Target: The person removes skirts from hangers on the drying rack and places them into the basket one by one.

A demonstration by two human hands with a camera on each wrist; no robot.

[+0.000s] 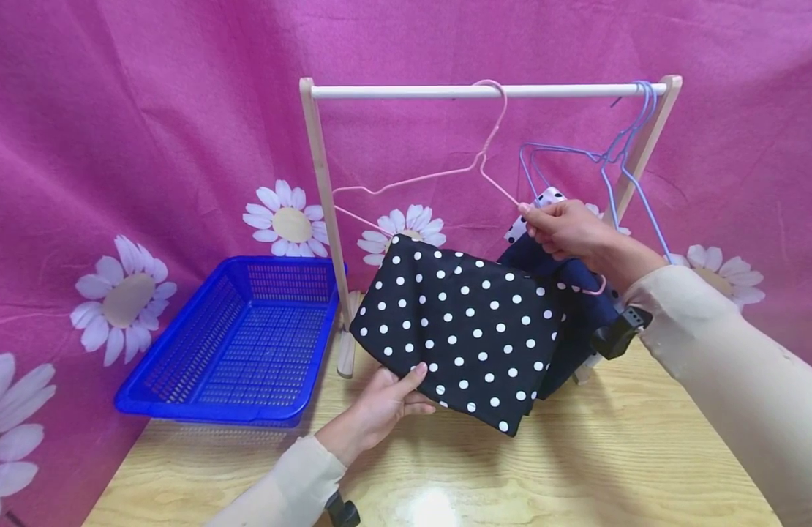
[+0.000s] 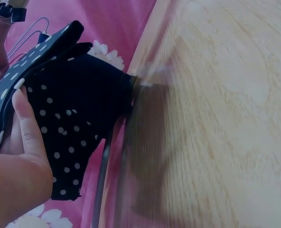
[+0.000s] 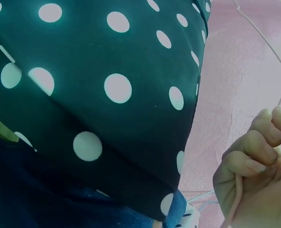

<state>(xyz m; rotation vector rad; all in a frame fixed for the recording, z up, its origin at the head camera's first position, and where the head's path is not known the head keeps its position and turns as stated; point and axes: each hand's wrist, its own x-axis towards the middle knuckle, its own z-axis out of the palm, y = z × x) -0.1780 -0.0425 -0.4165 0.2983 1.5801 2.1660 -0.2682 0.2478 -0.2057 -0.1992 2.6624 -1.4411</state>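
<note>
A black cloth with white polka dots (image 1: 465, 329) hangs folded over the lower bar of a pink hanger (image 1: 439, 176), which is hooked on the rack's white rail. My left hand (image 1: 386, 406) holds the cloth's lower edge, thumb in front and fingers behind. In the left wrist view, layers of the cloth (image 2: 64, 128) hang apart beside those fingers. My right hand (image 1: 567, 230) pinches the hanger's right arm; the right wrist view shows fingers (image 3: 247, 164) curled round the pink wire. What kind of garment the cloth is, I cannot tell.
The wooden rack (image 1: 318, 161) with its white rail (image 1: 406, 92) stands on the table (image 1: 643, 454). Blue hangers (image 1: 633, 139) hang at its right end, near dark blue cloth (image 1: 580, 293) and white spotted cloth (image 1: 549, 197). A blue basket (image 1: 228, 413) stands left of the rack.
</note>
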